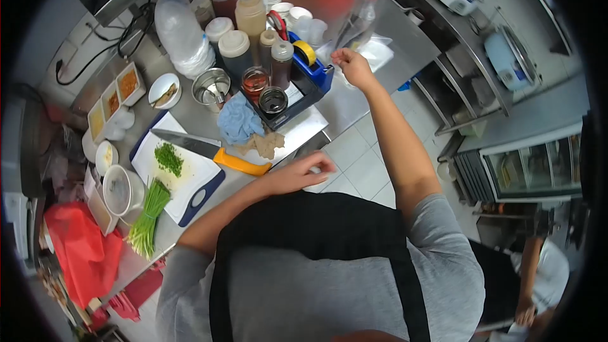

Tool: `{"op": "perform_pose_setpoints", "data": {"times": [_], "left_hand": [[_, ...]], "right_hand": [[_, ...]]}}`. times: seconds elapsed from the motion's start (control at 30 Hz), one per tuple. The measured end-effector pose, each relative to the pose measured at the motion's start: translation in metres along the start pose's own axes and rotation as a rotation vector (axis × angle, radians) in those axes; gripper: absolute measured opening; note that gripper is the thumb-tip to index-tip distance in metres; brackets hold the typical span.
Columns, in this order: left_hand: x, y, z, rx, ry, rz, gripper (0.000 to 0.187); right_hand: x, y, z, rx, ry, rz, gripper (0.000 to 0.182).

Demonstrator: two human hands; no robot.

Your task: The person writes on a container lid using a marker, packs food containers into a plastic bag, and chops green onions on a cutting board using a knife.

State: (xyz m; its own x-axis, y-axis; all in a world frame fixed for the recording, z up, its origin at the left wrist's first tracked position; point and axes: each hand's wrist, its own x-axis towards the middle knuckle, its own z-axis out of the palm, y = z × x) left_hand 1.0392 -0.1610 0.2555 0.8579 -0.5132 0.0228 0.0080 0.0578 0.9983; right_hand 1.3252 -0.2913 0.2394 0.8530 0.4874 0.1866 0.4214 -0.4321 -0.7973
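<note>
My left hand [310, 170] hovers past the knife handle, its fingers loosely curled and apart, holding nothing. My right hand [352, 67] reaches over the counter beside the blue tape dispenser [323, 76]. Its fingers are closed near some clear plastic [375, 57]; what they hold, if anything, is too small to make out. On the white cutting board [190, 180] lie chopped green herbs [168, 159] and a large knife [190, 144] with a yellow handle. A bundle of long green stalks [149, 215] rests across the board's near left corner.
Sauce bottles [251, 16], jars, cups and a blue cloth [240, 119] crowd the steel counter. Left of the board are a white cup [123, 191] and seasoning containers [114, 102]. A red bag [85, 247] hangs at the edge. Another person [538, 272] stands at lower right.
</note>
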Motion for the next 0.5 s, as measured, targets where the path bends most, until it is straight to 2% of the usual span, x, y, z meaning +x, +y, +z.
{"op": "perform_pose_setpoints", "data": {"times": [0.03,0.1,0.13,0.2,0.23,0.27,0.33,0.43,0.5], "left_hand": [[0.019,-0.005,0.002,-0.029,-0.054,-0.013,0.022],[0.053,-0.014,0.009,-0.464,0.151,-0.148,0.030],[0.069,-0.020,0.011,-0.684,0.254,-0.207,0.033],[0.099,-0.034,0.010,-0.758,0.428,-0.163,0.044],[0.117,-0.040,0.010,-0.804,0.522,-0.130,0.050],[0.137,-0.043,0.009,-0.762,0.665,-0.126,0.053],[0.172,-0.047,0.003,-0.668,0.950,-0.136,0.059],[0.211,-0.056,-0.020,-0.747,1.193,-0.084,0.064],[0.217,-0.061,-0.031,-0.788,1.238,-0.100,0.064]], "right_hand": [[0.017,0.027,0.012,-0.030,-0.024,0.004,0.017],[0.037,0.045,0.024,-0.117,-0.098,0.062,0.028],[0.043,0.047,0.027,-0.035,-0.099,0.130,0.030],[0.043,0.035,0.030,0.115,-0.123,0.274,0.034],[0.048,0.041,0.036,0.206,-0.132,0.269,0.041],[0.051,0.043,0.040,0.280,-0.164,0.328,0.044],[0.043,0.023,0.034,0.277,-0.096,0.330,0.050],[0.018,0.013,0.020,0.476,0.017,0.056,0.057],[-0.031,-0.014,-0.024,0.628,-0.020,-0.089,0.063]]}}
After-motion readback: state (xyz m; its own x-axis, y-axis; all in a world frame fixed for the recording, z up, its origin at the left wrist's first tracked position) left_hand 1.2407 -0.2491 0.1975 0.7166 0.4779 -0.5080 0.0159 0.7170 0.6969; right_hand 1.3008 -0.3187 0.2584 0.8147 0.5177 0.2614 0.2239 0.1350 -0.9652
